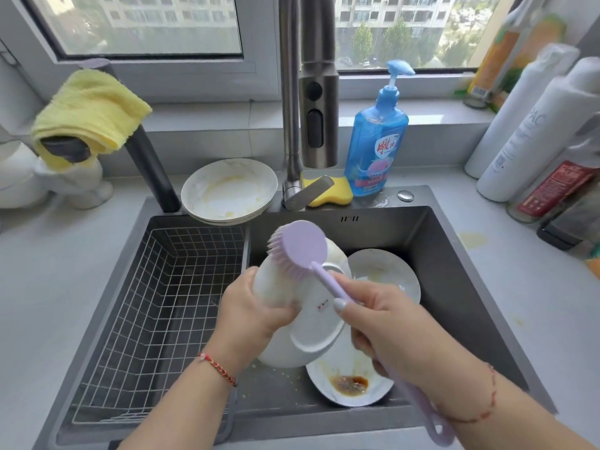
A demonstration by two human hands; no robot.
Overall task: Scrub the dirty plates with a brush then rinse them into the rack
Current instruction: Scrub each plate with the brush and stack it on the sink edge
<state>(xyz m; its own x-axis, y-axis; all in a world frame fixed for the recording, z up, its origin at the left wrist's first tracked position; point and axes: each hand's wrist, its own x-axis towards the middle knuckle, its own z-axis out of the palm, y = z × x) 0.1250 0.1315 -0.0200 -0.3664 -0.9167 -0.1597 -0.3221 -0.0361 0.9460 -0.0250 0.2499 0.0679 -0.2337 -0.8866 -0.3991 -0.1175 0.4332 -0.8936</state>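
Sunny kitchen window far off, grey desk all around, dark sink [454,254] in the middle. Left hand [256,306] gripping a white plate [311,326] by its left rim, held tilted over the sink, back side up toward the face. Right hand [389,323] wrapped around the handle of a purple brush [302,248]. Brush head up at the far rim of the held plate, bristles pointing left and far, long handle running near and right, past the wrist. Two more dirty plates down in the sink: one [350,384] near with brown sauce, one [386,274] farther right. More dirty plates stacked [227,190] on the far sink edge. Wire rack [156,303] sitting in the left half of the sink, just beside the left hand, nothing seen in it. Probably scrubbing now; then rinsing, and a short move left into the rack.
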